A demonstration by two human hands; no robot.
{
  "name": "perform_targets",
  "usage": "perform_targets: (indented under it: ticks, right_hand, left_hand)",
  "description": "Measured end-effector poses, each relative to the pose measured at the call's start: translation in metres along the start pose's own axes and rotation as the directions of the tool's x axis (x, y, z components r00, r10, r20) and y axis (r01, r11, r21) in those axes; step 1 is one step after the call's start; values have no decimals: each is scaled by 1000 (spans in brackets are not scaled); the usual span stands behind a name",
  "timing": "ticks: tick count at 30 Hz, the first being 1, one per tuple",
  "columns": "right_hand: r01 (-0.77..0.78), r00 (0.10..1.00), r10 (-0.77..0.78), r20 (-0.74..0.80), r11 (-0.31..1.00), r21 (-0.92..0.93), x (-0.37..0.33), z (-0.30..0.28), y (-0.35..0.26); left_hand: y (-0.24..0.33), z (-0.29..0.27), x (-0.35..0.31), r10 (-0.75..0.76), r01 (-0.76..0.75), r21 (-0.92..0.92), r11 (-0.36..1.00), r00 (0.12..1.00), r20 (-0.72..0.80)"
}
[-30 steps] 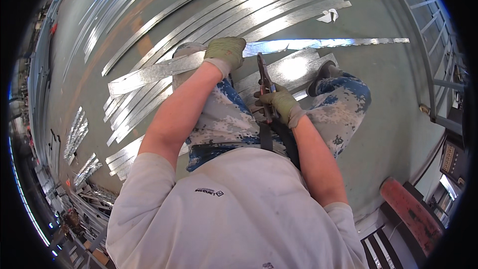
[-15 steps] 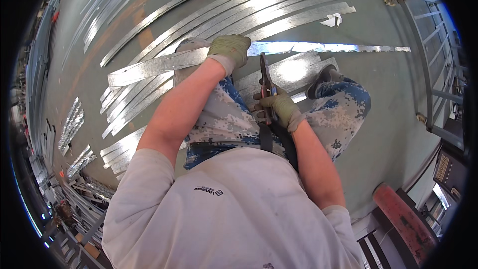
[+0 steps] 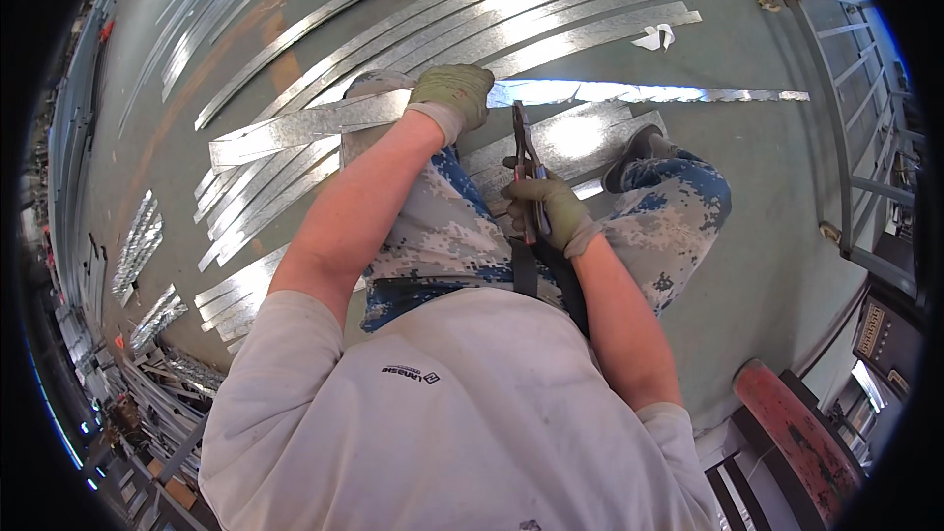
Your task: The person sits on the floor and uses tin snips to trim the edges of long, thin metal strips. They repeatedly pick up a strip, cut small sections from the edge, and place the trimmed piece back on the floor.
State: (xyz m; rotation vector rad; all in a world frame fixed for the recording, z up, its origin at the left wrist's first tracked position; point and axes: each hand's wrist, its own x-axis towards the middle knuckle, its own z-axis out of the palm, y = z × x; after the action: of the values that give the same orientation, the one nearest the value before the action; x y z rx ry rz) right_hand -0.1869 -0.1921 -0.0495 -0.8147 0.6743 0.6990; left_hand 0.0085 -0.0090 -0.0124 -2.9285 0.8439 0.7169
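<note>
My left hand [image 3: 451, 93], in a green work glove, is closed around a long galvanized sheet-metal strip [image 3: 285, 136] over my left knee. On its left the strip is flat and wide; to the right it narrows and its edge shows repeated kinks. My right hand [image 3: 559, 211], gloved alike, grips the handles of a pair of tin snips [image 3: 522, 133]. Their dark jaws point away from me, with the tips just below the strip's near edge. Whether the tips touch the metal I cannot tell.
Several flat metal strips [image 3: 511, 8] lie on the green floor ahead, with more at the left. Crinkled offcuts [image 3: 140, 244] sit farther left. A white scrap [image 3: 653, 36] lies ahead right. A wheeled metal rack [image 3: 836, 88] and a red cylinder [image 3: 796, 433] stand at the right.
The snips have shifted very slightly, their tips still near the strip. Both hands keep their hold in nearly the same place.
</note>
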Motion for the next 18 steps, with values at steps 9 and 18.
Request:
perform_targets:
  ticks: [9,18]
  right_hand:
    - [40,929,-247,-276,808,-588,28,3,33]
    - [-401,804,-462,-373,42,-915,-4,43,-19]
  left_hand:
    - [-1,4,-2,26,-25,-15,1000,999,24]
    - [0,4,10,33,-33,6,999,999,38]
